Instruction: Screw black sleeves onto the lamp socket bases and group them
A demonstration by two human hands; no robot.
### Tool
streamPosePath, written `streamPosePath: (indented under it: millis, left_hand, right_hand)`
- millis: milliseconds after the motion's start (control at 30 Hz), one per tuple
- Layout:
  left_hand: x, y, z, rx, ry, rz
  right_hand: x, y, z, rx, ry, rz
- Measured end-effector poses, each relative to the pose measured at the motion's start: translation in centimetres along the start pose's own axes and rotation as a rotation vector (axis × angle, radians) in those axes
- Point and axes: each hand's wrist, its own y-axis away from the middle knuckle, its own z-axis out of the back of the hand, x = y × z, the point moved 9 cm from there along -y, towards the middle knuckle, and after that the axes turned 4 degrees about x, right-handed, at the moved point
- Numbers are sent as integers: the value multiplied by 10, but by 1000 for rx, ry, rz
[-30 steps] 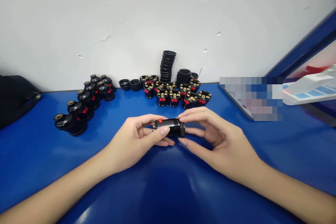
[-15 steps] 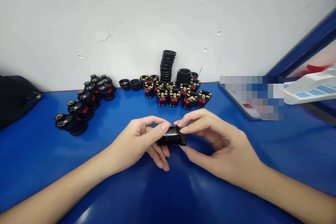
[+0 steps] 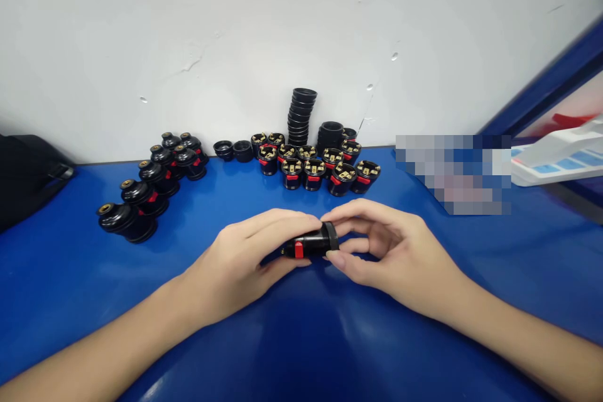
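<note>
Between my hands, above the blue table, lies a black lamp socket on its side, its red switch facing me. My left hand is closed round the socket body, fingers over the top and thumb below. A black ring sits at the socket's right end. My right hand grips that ring between fingertips and thumb; I cannot tell how far the ring is on. Small metal parts show at the socket's left end.
Several capped sockets stand at left on the blue table. Several open sockets with brass contacts stand behind my hands. Near the wall are a ring stack and loose rings. A dark bag lies left, a white tray right.
The socket has been turned about its length, so its red switch now shows. My left hand has shifted from a thumb-on-top hold to fingers over it.
</note>
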Motion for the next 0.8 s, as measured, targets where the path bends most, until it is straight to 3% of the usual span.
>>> streamPosePath:
  millis: [100,300,400,633,800]
  left_hand:
    - [5,0,-1,7,-23,31]
    - [19,0,-2,59,-83,254]
    - [16,1,-5,82,-8,209]
    - [5,2,7,-21,-74,-10]
    - [12,0,5,35,-152,125]
  right_hand:
    - [0,0,1,-6,-1,3]
    - [-2,1,-1,-14,-15,-26]
    - [-4,0,-1,-3,-19,-57]
    - [-12,1,8,-31,-7,-83]
    - [-9,1,3,-15,-3,-59]
